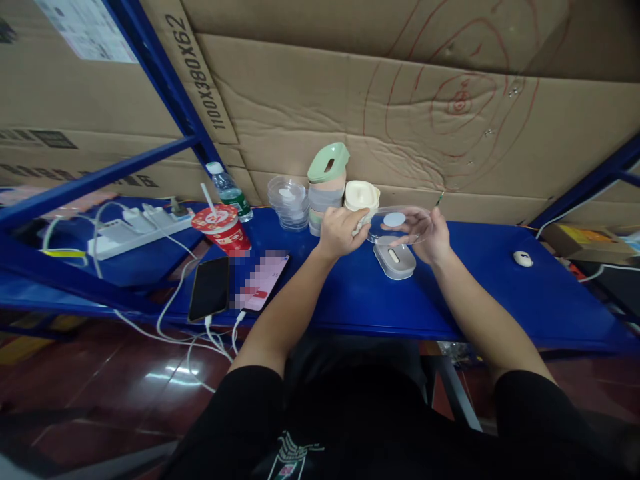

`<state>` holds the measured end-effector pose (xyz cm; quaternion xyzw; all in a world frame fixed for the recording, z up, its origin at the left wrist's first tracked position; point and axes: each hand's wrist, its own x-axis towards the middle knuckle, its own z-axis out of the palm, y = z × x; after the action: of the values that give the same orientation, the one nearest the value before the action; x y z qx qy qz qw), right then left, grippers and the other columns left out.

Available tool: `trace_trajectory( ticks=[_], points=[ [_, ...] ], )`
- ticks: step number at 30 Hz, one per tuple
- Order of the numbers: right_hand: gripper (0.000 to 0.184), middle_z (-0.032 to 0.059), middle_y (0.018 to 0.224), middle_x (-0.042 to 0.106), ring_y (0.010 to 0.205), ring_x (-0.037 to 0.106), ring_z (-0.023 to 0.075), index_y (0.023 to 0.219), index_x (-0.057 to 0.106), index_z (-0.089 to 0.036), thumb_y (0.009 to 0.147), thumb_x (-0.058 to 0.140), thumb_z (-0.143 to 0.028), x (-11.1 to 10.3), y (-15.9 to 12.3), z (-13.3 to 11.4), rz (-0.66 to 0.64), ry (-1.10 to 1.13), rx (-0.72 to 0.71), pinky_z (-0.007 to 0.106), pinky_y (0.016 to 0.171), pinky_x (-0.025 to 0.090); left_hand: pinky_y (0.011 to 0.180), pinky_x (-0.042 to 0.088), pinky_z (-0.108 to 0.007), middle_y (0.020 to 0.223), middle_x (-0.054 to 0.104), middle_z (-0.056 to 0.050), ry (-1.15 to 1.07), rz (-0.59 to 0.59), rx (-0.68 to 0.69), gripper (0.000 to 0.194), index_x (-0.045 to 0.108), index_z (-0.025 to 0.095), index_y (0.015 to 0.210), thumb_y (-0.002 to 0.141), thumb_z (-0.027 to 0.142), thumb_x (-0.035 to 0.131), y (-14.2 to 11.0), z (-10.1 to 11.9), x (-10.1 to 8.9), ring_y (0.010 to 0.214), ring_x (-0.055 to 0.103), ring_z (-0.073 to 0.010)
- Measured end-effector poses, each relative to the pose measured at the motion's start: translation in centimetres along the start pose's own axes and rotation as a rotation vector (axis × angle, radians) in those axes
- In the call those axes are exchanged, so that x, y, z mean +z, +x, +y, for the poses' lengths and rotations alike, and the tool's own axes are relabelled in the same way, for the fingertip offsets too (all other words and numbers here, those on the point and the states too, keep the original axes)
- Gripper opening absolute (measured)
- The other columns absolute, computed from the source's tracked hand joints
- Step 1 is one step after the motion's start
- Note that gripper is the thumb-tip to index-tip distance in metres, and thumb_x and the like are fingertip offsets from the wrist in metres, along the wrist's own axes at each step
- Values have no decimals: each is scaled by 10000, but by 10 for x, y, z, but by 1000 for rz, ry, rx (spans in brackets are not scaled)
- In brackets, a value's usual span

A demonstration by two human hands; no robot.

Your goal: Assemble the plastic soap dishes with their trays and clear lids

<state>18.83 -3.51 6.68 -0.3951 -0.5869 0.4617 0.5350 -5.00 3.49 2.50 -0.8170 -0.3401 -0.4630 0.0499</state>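
One clear, rounded plastic piece [395, 231] with a white oval sticker [394, 219] is held above the middle of the blue tabletop [487, 267]: the left hand [342, 231] grips its left rim, and the right hand [433, 236] holds its right side, fingers showing through. Below it lies a pale grey, oblong plastic container [396, 264]. Near the tabletop's back edge stand stacked clear, round plastic pieces [290, 205] and a mint-green oval plastic piece [320, 172] atop another stack.
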Motion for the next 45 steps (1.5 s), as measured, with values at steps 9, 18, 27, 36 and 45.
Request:
trace_trajectory(
  ticks=[9,18,27,36,45],
  points=[
    [810,86,1317,768,1150,748,299,1279,679,-340,775,595,-968,-19,7,39,107,-32,-124,411,726,675,803,536,-348,784,734,-44,-76,529,-279,379,769,163,1155,1072,429,513,6,-34,-3,749,702,-184],
    [546,52,1019,800,814,747,192,1086,736,-275,829,768,-756,-30,8,52,276,-135,-146,339,669,634,646,530,-225,947,713,-34,-317,990,-903,326,654,135,1324,1097,301,489,24,-91,-42,706,675,-102],
    [587,76,1032,805,816,757,206,1137,742,-242,859,729,-759,-24,4,57,244,-270,-187,387,729,642,741,563,-242,844,731,-20,-349,923,-965,356,612,81,1359,1075,291,575,15,-112,-39,711,717,-122],
    [528,135,1255,785,1177,729,340,1287,734,-230,984,615,-647,-24,-4,52,56,-899,-337,559,1073,564,740,586,-279,855,764,-61,-391,819,-983,522,529,48,1498,1080,360,530,12,-117,-28,735,745,-171],
    [921,210,1658,500,1510,484,464,1573,570,-216,873,677,-805,-23,-10,55,-301,-1276,-40,648,1186,460,908,596,-340,980,783,-83,-402,721,-878,671,392,144,1632,1072,465,577,10,-110,-20,888,760,-199]
  ],
)
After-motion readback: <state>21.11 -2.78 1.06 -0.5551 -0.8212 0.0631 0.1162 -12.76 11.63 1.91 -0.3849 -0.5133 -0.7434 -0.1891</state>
